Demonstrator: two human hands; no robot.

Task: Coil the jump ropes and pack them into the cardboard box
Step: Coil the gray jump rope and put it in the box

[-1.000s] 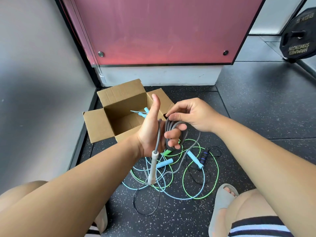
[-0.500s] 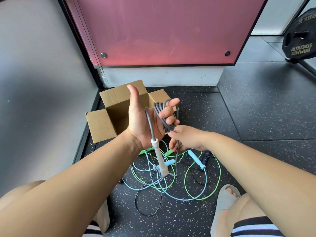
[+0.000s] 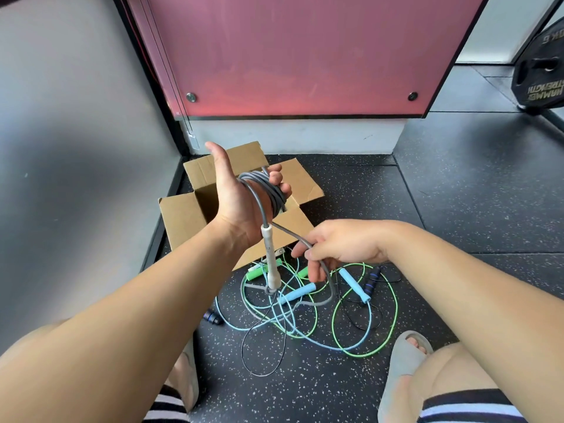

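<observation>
My left hand [image 3: 241, 196] is raised in front of the open cardboard box [image 3: 186, 215], thumb up. Several loops of the grey jump rope [image 3: 268, 190] are wound round its fingers, which curl over the coil. The rope's pale handle [image 3: 270, 257] hangs down from the palm. My right hand [image 3: 338, 248], lower and to the right, pinches the loose grey strand that runs from the coil down to the floor. The box stands on the floor behind both hands, flaps open.
A tangle of green [image 3: 393, 306], light blue [image 3: 297, 293] and black [image 3: 265, 346] jump ropes lies on the speckled black floor below my hands. A pink wall panel [image 3: 290, 56] is behind the box. A weight plate [image 3: 540, 77] leans at the far right. My sandalled feet [image 3: 403, 361] flank the pile.
My right hand has dropped from the coil to below and right of it, drawing the grey strand out. More loops now sit on my left fingers.
</observation>
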